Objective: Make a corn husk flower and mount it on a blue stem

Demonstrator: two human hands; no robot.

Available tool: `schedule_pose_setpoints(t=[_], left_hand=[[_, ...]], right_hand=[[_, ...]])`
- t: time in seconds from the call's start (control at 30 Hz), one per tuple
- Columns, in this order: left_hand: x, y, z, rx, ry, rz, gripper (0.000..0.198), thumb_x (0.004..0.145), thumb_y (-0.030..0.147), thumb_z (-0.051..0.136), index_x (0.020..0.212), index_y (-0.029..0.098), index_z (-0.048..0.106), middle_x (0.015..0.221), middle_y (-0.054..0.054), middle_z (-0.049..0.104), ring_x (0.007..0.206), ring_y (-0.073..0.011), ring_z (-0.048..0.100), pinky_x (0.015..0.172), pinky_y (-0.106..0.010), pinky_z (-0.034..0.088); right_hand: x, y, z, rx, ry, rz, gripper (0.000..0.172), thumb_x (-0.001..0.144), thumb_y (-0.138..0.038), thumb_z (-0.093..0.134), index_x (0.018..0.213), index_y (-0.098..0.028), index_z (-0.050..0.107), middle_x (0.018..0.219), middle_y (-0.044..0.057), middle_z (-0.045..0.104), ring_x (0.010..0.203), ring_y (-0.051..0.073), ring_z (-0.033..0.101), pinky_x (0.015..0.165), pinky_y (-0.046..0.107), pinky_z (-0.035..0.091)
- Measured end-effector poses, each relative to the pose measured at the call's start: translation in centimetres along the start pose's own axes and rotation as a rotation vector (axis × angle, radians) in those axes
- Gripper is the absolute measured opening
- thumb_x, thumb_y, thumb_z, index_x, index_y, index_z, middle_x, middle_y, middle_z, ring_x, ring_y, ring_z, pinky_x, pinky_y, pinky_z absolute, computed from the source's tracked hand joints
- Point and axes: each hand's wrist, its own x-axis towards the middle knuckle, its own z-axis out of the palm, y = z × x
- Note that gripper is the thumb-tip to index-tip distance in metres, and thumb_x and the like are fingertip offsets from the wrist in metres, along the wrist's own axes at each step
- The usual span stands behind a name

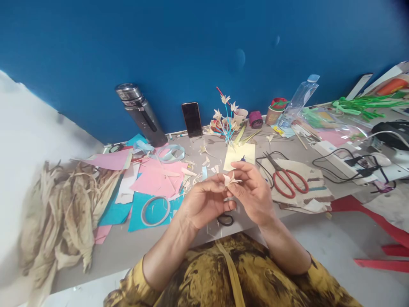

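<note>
A small cream husk flower (pixel 231 179) with pointed petals is pinched between my two hands above the table's front edge. My left hand (pixel 204 199) is closed, with thumb and fingertips at the flower's left side. From the right, my right hand (pixel 255 194) is closed on it too, its thumb against the petals. The flower's lower part is hidden by my fingers. Beyond the hands, a bunch of similar flowers (pixel 225 119) stands on blue-wrapped stems. A yellow paper (pixel 234 157) lies just behind my fingers, and a black-handled tool (pixel 225 219) shows partly below them.
Red-handled scissors (pixel 289 181) lie on cloth at right, near a power strip (pixel 338 160) with cables. At left are dried husks (pixel 70 213), pink paper (pixel 156 175) and a tape roll (pixel 155 211). A thermos (pixel 142 115), phone (pixel 192 119) and plastic bottle (pixel 298 100) stand along the wall.
</note>
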Motion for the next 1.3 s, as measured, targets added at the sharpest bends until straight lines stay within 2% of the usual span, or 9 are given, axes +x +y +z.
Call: schedule_pose_setpoints(t=[0.23,0.47,0.67,0.77,0.83,0.97,1.07,1.2,1.3], left_hand=[[-0.5,-0.1,-0.2,-0.031,-0.096,-0.029,0.021,0.066,0.007,0.069,0.086,0.014,0.067,0.077,-0.003,0.059,0.069,-0.0129,0.055,0.064,-0.030,0.047],[-1.0,-0.7,-0.6,-0.074,-0.139,-0.008,0.017,0.077,0.005,0.070,0.089,0.015,0.063,0.081,-0.002,0.059,0.072,-0.0123,0.055,0.066,-0.031,0.049],[-1.1,-0.9,-0.1,-0.122,-0.097,0.020,0.021,0.070,0.003,0.071,0.088,0.013,0.065,0.077,-0.001,0.059,0.067,-0.0095,0.053,0.064,-0.027,0.046],[-1.0,-0.9,0.2,-0.037,0.029,0.202,0.020,0.067,0.003,0.074,0.079,0.014,0.063,0.076,0.000,0.059,0.066,-0.0094,0.054,0.064,-0.025,0.045],[-0.8,-1.0,0.3,0.027,0.122,0.369,0.022,0.065,0.003,0.076,0.073,0.016,0.060,0.073,0.002,0.058,0.065,-0.0092,0.054,0.066,-0.024,0.045],[-0.3,-1.5,0.1,0.158,0.212,0.633,0.025,0.064,0.004,0.079,0.071,0.018,0.059,0.073,0.003,0.059,0.069,-0.0095,0.054,0.071,-0.023,0.045],[0.1,-2.1,-0.2,0.262,0.223,0.750,0.024,0.068,0.004,0.077,0.075,0.019,0.060,0.076,0.003,0.060,0.074,-0.0102,0.054,0.073,-0.023,0.045],[0.2,-2.3,-0.4,0.305,0.203,0.755,0.022,0.070,0.003,0.078,0.073,0.018,0.061,0.077,0.002,0.060,0.076,-0.0097,0.055,0.074,-0.022,0.044],[-0.1,-2.1,-0.4,0.191,0.113,0.532,0.023,0.068,0.006,0.080,0.076,0.017,0.062,0.076,0.002,0.059,0.071,-0.0095,0.055,0.072,-0.024,0.045]], right_hand=[[0.6,-0.3,-1.4,-0.027,-0.196,-0.020,0.034,0.087,-0.030,0.074,0.117,-0.025,0.058,0.090,0.000,0.069,0.064,0.011,0.066,0.059,0.024,0.058],[1.0,-1.0,-1.6,0.000,-0.249,-0.049,0.035,0.086,-0.031,0.075,0.116,-0.026,0.057,0.087,0.000,0.069,0.064,0.012,0.066,0.056,0.024,0.058],[1.1,-1.0,-1.9,-0.125,-0.311,-0.112,0.035,0.091,-0.026,0.068,0.124,-0.028,0.056,0.096,0.003,0.069,0.079,0.016,0.067,0.067,0.029,0.058],[0.8,-0.7,-1.9,-0.228,-0.237,-0.164,0.040,0.091,-0.023,0.065,0.129,-0.027,0.054,0.113,0.007,0.066,0.096,0.019,0.064,0.079,0.034,0.056],[0.4,-0.4,-1.6,-0.274,-0.185,-0.162,0.048,0.087,-0.019,0.066,0.132,-0.027,0.051,0.119,0.008,0.063,0.097,0.019,0.062,0.080,0.033,0.054],[-0.7,0.5,-0.5,-0.270,-0.097,-0.103,0.061,0.079,-0.020,0.073,0.135,-0.026,0.049,0.111,0.006,0.062,0.088,0.017,0.060,0.076,0.030,0.052],[-0.9,1.0,0.4,-0.238,0.027,-0.103,0.053,0.080,-0.028,0.075,0.128,-0.025,0.053,0.103,0.005,0.064,0.085,0.017,0.062,0.075,0.030,0.053],[-0.6,1.0,0.7,-0.227,0.130,-0.090,0.036,0.085,-0.031,0.071,0.118,-0.023,0.060,0.093,0.003,0.067,0.079,0.016,0.064,0.069,0.027,0.054],[-0.6,0.7,0.7,-0.205,0.139,-0.108,0.030,0.085,-0.027,0.070,0.113,-0.023,0.061,0.089,0.001,0.066,0.076,0.014,0.065,0.067,0.024,0.055]])
